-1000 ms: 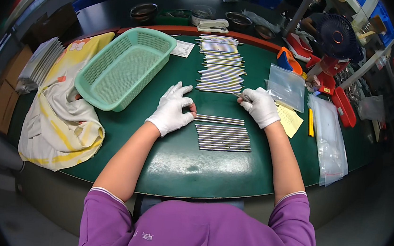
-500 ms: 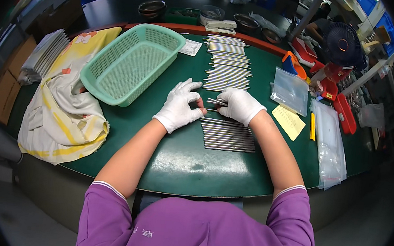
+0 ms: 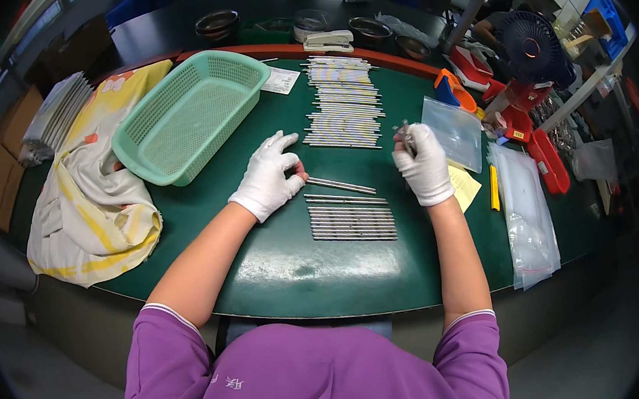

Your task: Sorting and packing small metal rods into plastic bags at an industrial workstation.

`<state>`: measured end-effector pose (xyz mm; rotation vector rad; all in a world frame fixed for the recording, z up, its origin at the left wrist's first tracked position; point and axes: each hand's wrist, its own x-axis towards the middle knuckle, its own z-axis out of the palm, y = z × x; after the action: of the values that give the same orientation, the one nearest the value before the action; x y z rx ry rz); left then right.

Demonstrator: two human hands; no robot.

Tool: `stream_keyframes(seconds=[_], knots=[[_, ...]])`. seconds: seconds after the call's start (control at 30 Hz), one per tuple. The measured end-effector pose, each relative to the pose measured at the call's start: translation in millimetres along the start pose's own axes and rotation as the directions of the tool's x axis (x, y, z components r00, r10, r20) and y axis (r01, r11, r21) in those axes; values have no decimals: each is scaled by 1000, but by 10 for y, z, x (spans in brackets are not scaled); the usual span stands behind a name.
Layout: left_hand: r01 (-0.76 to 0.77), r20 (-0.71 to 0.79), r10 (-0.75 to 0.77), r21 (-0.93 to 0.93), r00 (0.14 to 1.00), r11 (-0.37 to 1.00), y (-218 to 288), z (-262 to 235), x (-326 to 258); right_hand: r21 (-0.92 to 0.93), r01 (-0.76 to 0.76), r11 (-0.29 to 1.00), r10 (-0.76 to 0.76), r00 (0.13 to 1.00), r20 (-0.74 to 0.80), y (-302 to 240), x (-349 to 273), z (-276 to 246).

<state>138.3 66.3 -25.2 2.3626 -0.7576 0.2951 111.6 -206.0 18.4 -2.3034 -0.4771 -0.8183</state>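
Workshop bench scene, green curved counter (image 3: 266, 271) with clutter at the far edge: metal bowls, a stapler, a fan and red trays far right. Left hand (image 3: 267, 179), white-gloved, rests palm down on the counter, fingers loosely curled, fingertips touching the left end of a single thin metal rod (image 3: 340, 185); whether it pinches that rod, cannot tell. Right hand (image 3: 424, 163), also gloved, is raised off the counter to the right, fingers closed around a small bundle of rods (image 3: 404, 134) held upright-ish, tips poking out above the fist. Near batch of rods (image 3: 353, 223) lies in a flat row just near of the single one; a bigger far row of rods (image 3: 340, 105) runs toward the far edge.

Rods look light, stiff, smooth and prone to roll or slip in cotton gloves; best pinched at the ends or gripped mid-length as a bundle. Both forearms come in bare from the near edge, elbows bent, hands well apart.

Green mesh basket (image 3: 189, 114) sits left, yellow-white cloth (image 3: 92, 201) further left, clear plastic bags (image 3: 457, 132) and a yellow note (image 3: 465, 189) right.
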Motion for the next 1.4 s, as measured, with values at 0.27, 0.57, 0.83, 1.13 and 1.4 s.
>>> stream_keyframes(seconds=[0.27,0.57,0.83,1.13,1.4], knots=[[-129,82,128,7,988,992,99,-35,29,489,-258,833,319,947,-45,334,-76,191],[-35,52,29,117,998,993,371,23,104,741,-114,661,389,897,-208,374,-4,216],[79,239,-160,316,958,946,598,-22,359,699,-278,659,504,853,-136,265,17,144],[-98,563,-279,547,778,831,834,60,663,486,-306,818,394,915,-88,339,-30,208],[110,212,-63,-217,975,970,470,212,423,567,-398,721,444,894,64,161,18,132]])
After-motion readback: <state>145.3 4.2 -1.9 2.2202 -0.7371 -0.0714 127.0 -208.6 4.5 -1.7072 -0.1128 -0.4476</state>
